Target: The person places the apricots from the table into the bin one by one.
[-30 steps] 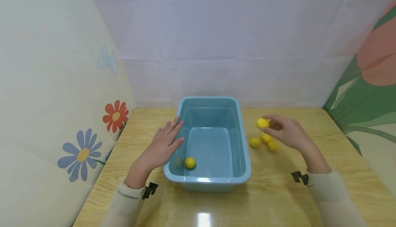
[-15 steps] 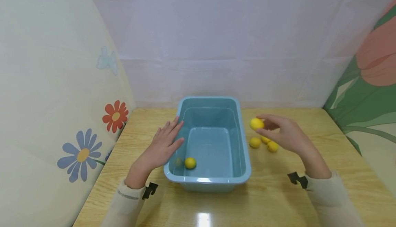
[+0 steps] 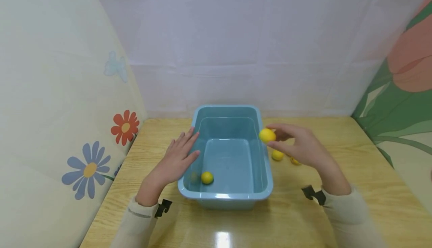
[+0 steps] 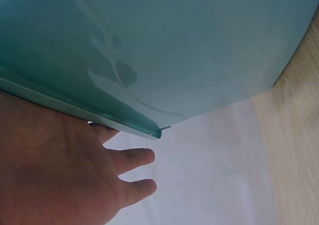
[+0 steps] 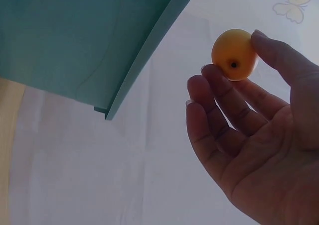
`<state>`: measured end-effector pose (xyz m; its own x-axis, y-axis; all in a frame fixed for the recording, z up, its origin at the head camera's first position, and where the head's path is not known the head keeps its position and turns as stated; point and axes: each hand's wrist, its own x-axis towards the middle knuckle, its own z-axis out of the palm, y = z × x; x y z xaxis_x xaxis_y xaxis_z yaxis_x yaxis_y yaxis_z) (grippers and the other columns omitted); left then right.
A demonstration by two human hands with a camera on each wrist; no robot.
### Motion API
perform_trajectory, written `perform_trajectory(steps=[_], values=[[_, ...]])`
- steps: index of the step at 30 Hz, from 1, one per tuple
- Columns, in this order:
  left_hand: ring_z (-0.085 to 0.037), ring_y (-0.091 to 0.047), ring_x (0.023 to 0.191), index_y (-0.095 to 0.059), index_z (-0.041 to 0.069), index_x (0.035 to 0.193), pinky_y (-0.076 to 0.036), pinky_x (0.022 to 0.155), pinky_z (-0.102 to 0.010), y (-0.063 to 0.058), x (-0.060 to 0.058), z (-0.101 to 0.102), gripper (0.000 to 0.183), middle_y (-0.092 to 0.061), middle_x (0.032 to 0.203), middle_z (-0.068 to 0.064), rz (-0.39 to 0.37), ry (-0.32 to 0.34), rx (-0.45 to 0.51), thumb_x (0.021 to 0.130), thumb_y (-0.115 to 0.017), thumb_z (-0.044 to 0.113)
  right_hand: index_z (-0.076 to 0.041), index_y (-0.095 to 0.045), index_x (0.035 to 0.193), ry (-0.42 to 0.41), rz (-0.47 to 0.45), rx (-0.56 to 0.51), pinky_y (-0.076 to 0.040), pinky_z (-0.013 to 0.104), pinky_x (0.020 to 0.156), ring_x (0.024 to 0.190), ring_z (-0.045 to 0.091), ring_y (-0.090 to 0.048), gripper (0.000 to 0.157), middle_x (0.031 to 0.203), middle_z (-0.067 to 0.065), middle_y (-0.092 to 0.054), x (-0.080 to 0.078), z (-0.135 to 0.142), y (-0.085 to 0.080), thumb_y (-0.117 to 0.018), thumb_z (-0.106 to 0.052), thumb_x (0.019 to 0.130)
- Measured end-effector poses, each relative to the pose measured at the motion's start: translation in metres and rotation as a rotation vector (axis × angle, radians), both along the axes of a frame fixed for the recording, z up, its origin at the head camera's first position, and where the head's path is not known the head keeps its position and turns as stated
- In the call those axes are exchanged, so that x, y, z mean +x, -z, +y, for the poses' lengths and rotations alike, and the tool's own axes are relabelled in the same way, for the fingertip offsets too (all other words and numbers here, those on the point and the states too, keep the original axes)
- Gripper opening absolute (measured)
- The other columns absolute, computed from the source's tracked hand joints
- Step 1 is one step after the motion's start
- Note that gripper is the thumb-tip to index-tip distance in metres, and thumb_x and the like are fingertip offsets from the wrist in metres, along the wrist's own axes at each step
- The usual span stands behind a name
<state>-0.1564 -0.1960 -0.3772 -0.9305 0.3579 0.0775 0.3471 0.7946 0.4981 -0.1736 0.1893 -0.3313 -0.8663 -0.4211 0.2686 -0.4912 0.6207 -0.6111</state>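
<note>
My right hand (image 3: 302,145) pinches a small yellow lemon (image 3: 267,135) between thumb and fingertips, over the right rim of a blue plastic basin (image 3: 233,196). In the right wrist view the held lemon (image 5: 234,48) shows a dark spot at one end, and the basin's outer side (image 5: 60,41) stands apart from it. My left hand (image 3: 175,160) rests on the basin's left rim, fingers straight and spread. From the left wrist, that palm (image 4: 55,165) lies against the rim. Inside the basin, one lemon (image 3: 207,178) sits at the near left corner.
Just right of the basin, a lemon (image 3: 278,155) lies on the wooden table (image 3: 297,210). Another lemon (image 3: 295,161) is mostly hidden behind my right hand. A white cloth (image 3: 216,45) hangs along the back, with flower-printed panels on both sides.
My right hand has carried the lemon leftward, from above the loose lemons to the basin's right rim. The left hand and the basin stay where they were.
</note>
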Motion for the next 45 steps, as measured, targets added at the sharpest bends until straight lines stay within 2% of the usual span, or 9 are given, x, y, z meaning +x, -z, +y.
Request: perform_trajectory(steps=[6,9,14,20,30,39,45], values=[[-0.040,0.000,0.156,-0.019,0.016,0.163,0.003,0.119,-0.068,0.002,-0.002,0.000,0.065,-0.005,0.171,-0.004,0.000,-0.002,0.004,0.109,-0.035,0.048,-0.013,-0.066,0.134,-0.087,0.044,-0.035,-0.057,0.040,0.085,0.094,0.012,-0.067,0.045,0.108,-0.004,-0.073,0.001,-0.012,0.001,-0.077,-0.027,0.093],[-0.039,0.000,0.156,-0.019,0.016,0.163,0.003,0.119,-0.068,0.003,-0.002,-0.001,0.065,-0.005,0.171,-0.003,-0.004,-0.004,0.005,0.109,-0.035,0.048,-0.014,-0.067,0.133,-0.127,0.046,-0.058,-0.059,0.034,0.078,0.092,0.012,-0.067,0.044,0.106,-0.005,-0.073,0.002,-0.017,0.002,-0.078,-0.024,0.092],[-0.040,0.000,0.156,-0.020,0.015,0.163,0.003,0.119,-0.068,0.003,-0.002,-0.001,0.065,-0.005,0.171,-0.003,-0.005,-0.004,0.012,0.109,-0.035,0.047,-0.015,-0.066,0.134,-0.151,0.036,-0.063,-0.059,0.029,0.074,0.091,0.012,-0.067,0.047,0.102,-0.006,-0.073,0.003,-0.021,0.003,-0.079,-0.024,0.090],[-0.039,0.000,0.156,-0.020,0.016,0.163,0.003,0.119,-0.068,0.002,-0.001,0.000,0.065,-0.005,0.171,-0.003,-0.008,-0.006,0.015,0.109,-0.036,0.047,-0.015,-0.063,0.138,-0.148,0.055,-0.023,-0.058,0.033,0.083,0.092,0.008,-0.067,0.051,0.098,-0.010,-0.071,0.004,-0.022,0.005,-0.079,-0.025,0.090],[-0.039,0.000,0.156,-0.020,0.015,0.163,0.003,0.119,-0.067,0.001,0.000,0.001,0.065,-0.005,0.171,-0.004,-0.007,-0.007,0.013,0.109,-0.035,0.047,-0.013,-0.061,0.139,-0.120,0.030,-0.029,-0.059,0.030,0.077,0.092,0.010,-0.068,0.051,0.098,-0.009,-0.071,0.003,-0.016,0.007,-0.076,-0.027,0.093],[-0.040,0.000,0.156,-0.021,0.012,0.163,0.003,0.119,-0.068,0.001,0.000,0.001,0.065,-0.006,0.171,-0.005,0.000,-0.003,0.014,0.109,-0.036,0.046,-0.011,-0.060,0.140,-0.055,0.054,0.003,-0.058,0.047,0.087,0.095,0.017,-0.069,0.049,0.101,-0.002,-0.073,-0.003,-0.001,0.010,-0.073,-0.027,0.096],[-0.040,0.000,0.156,-0.021,0.013,0.163,0.003,0.119,-0.068,0.001,0.000,0.000,0.065,-0.005,0.171,-0.005,0.002,-0.003,0.012,0.109,-0.035,0.047,-0.013,-0.059,0.141,-0.001,0.014,0.015,-0.056,0.050,0.088,0.097,0.020,-0.069,0.048,0.104,0.000,-0.073,-0.009,0.012,0.015,-0.070,-0.030,0.098]])
